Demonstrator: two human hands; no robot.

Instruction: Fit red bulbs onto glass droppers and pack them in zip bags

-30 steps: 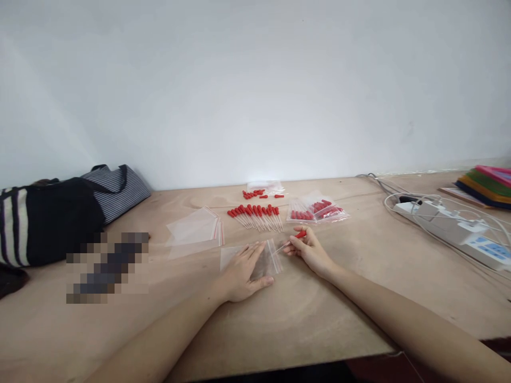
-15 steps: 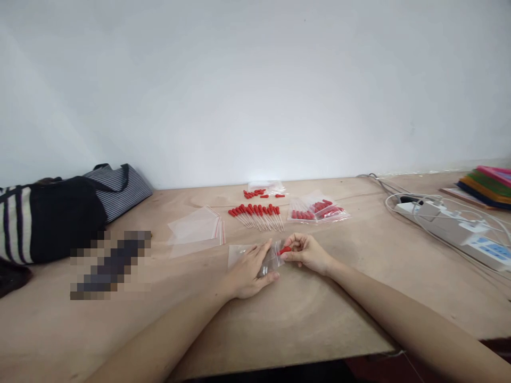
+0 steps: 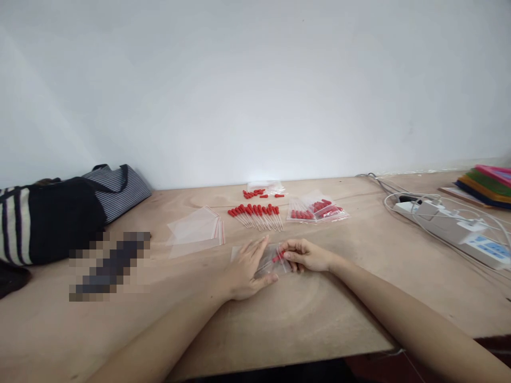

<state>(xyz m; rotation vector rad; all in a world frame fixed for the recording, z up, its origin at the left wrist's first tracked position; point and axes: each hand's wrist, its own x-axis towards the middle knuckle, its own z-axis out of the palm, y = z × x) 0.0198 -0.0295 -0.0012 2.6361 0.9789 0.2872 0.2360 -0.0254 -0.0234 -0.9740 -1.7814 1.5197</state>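
My left hand (image 3: 249, 271) lies flat with its fingers stretched out, pressing a clear zip bag (image 3: 288, 267) onto the table. At the bag's right-hand mouth, my right hand (image 3: 305, 255) pinches the end of a dropper with a red rubber bulb (image 3: 278, 257). The bulb is at the mouth and the thin tube points left into the bag, partly hidden by my left hand. Just beyond my hands lies a row of several red-bulbed droppers (image 3: 257, 215). Flat empty zip bags (image 3: 195, 229) lie to the left of the row, and filled bags of droppers (image 3: 317, 211) to its right.
Loose red bulbs (image 3: 253, 193) and a clear bag (image 3: 265, 186) lie near the wall. A white power strip (image 3: 459, 231) with cables stands right, below stacked coloured folders (image 3: 487, 186). A dark fabric bag (image 3: 66, 221) and a blurred dark object (image 3: 112, 266) are on the left.
My right hand has slid the dropper slightly left, deeper into the bag, and its fingers have curled in lower. My left hand stays on the bag.
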